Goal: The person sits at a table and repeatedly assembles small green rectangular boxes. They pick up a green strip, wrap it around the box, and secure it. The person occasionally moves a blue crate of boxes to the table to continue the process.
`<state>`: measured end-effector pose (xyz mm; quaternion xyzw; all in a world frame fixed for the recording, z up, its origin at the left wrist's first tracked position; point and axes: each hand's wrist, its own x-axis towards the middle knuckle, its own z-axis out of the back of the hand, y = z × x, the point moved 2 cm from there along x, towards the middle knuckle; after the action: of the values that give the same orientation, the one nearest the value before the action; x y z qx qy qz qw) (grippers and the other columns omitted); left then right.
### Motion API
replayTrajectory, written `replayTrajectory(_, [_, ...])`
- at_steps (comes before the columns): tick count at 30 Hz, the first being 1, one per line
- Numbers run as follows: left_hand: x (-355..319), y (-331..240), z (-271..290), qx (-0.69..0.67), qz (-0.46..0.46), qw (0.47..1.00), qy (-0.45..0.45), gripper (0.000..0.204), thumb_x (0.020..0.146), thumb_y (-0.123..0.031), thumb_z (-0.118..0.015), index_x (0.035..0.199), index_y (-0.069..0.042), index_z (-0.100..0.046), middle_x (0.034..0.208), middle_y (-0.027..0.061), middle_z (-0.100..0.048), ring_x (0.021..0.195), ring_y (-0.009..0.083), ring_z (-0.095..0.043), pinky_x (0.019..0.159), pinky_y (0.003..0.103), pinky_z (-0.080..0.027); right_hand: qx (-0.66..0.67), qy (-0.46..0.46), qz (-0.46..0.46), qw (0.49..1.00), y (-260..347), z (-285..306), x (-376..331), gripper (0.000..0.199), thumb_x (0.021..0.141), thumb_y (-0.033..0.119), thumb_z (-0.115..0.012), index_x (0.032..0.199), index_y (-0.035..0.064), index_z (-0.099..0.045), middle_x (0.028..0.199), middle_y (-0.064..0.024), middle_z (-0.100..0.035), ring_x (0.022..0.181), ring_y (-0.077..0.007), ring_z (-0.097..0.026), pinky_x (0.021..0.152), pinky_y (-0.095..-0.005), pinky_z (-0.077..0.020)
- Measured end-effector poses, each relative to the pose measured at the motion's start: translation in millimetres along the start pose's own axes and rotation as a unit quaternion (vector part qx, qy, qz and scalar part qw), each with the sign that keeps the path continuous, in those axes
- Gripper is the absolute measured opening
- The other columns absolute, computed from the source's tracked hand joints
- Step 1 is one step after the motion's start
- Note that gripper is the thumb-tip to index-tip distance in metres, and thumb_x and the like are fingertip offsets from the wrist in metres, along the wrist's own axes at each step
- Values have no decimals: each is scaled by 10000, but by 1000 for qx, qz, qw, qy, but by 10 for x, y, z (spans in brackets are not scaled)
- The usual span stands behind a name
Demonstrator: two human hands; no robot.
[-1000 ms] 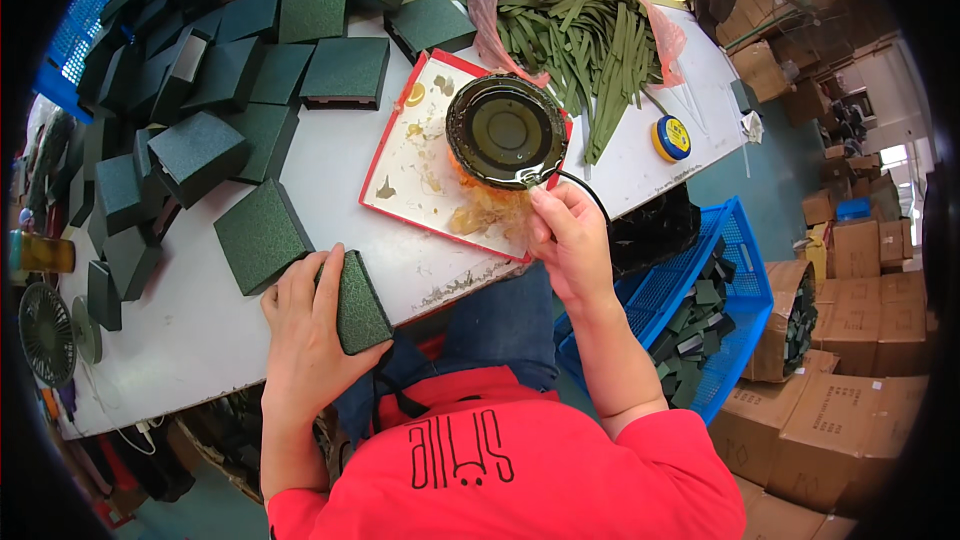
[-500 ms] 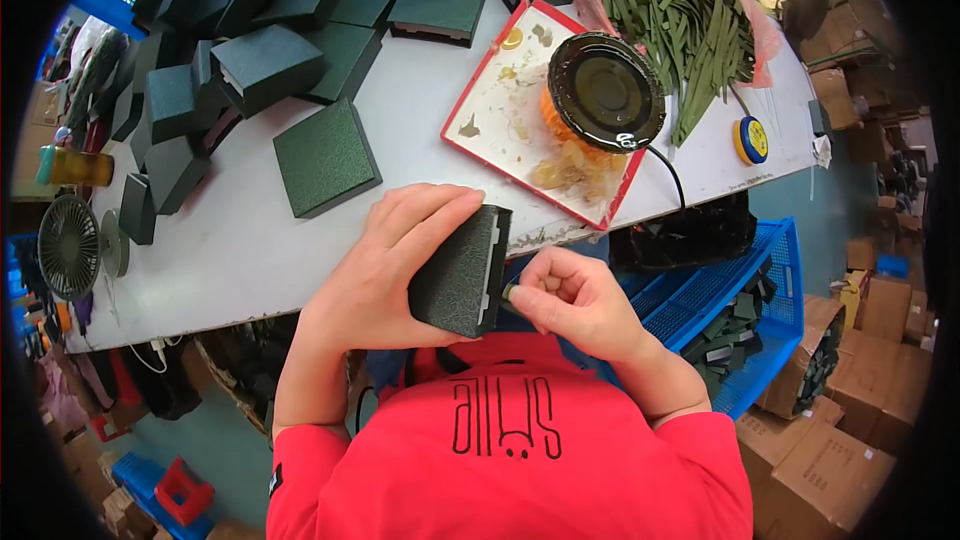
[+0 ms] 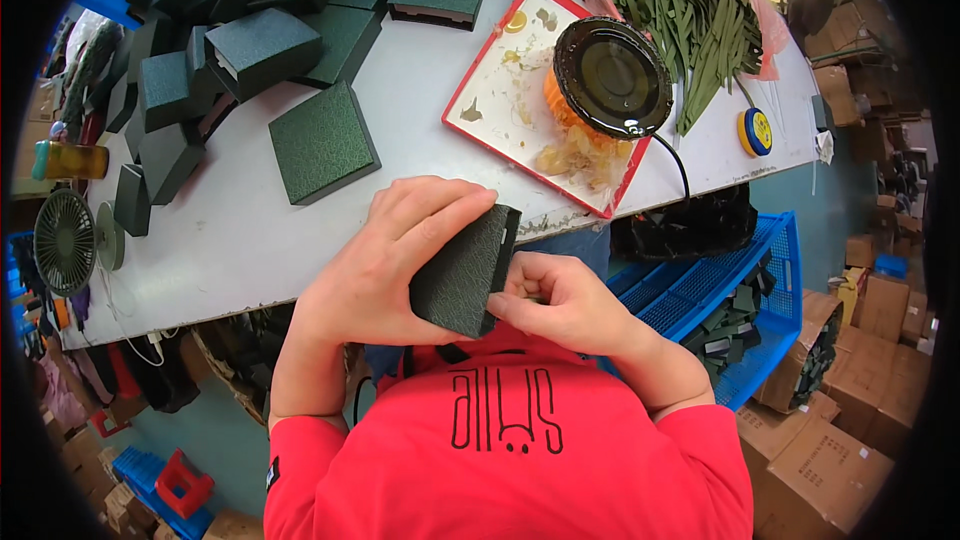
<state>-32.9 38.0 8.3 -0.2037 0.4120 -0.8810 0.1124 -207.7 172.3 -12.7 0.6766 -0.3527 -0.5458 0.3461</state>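
My left hand [image 3: 365, 260] is wrapped round a small dark green box [image 3: 460, 278] with a textured surface, fingers over its far side and thumb along its near edge. The box is held tilted in front of my chest, just off the table's front edge. At its right side, my right hand [image 3: 560, 302] is closed, thumb pressed against the box's edge and fingers curled behind it. Whether a small piece lies between those fingertips is hidden. Another green box [image 3: 325, 143] lies flat on the table, beyond my left hand.
Many dark green boxes [image 3: 265, 48] crowd the back left. A red-rimmed tray [image 3: 485, 90] holds an orange pot [image 3: 612, 75] of dark liquid with a cord. Green strips [image 3: 690, 15] fill a pink bag behind it. A blue crate [image 3: 785, 290] stands right, a small fan [image 3: 66, 242] left.
My right hand has moved left, against the box's edge; the small greenish piece at its fingertips is now out of sight. The box has turned slightly, and its pale inner edge is mostly covered.
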Motion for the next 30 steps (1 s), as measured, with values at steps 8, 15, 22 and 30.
replayTrajectory(8, [37,-136,-37,98,-22,993,54,863,567,-225,-871,1345,-14,-562,1333,161,-566,1226,369,-529,1038,477,-406,-37,66,-98,992,55,6,36,272,986,232,-613,879,-14,-655,751,-58,-686,603,-99,-616,583,-258,-497])
replayTrajectory(15, [-14,-27,28,103,8,994,-26,912,575,-243,-885,1381,-11,-529,1371,163,-544,1259,376,-511,1072,488,-390,97,-154,182,966,-22,168,17,159,1019,115,-615,1086,-13,-682,1101,-85,-695,906,-101,-663,803,-259,-531])
replayTrajectory(22, [21,-27,-29,104,5,994,-19,933,571,-247,-886,1394,-8,-518,1389,164,-533,1281,379,-496,1084,492,-385,58,-208,203,955,-107,162,55,102,994,76,-646,921,6,-631,1068,-44,-656,840,-92,-603,768,-260,-513])
replayTrajectory(30, [47,-56,-77,99,7,994,-42,953,519,-175,-859,1401,-49,-521,1390,119,-524,1264,338,-490,1051,477,-373,-93,-250,278,923,-76,82,119,128,1003,85,-590,921,-13,-603,928,-96,-613,737,-144,-570,679,-285,-475])
